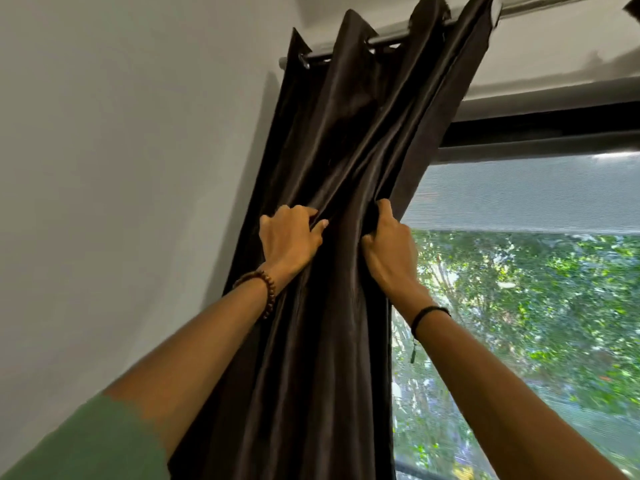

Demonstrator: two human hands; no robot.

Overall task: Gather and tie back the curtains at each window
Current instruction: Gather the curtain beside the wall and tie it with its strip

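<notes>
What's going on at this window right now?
A person is bunching a dark brown curtain toward the wall side of the window. The left hand grips folds near the middle of the bundle, and the right hand grips the edge nearest the glass. The curtain hangs from a metal rod and is mostly gathered, leaving the pane uncovered. No tie-back shows, so tying is not yet done.

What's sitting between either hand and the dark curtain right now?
Nothing visible. The left hand and the right hand both grip folds of the dark curtain directly, side by side, well below the curtain rod.
</notes>
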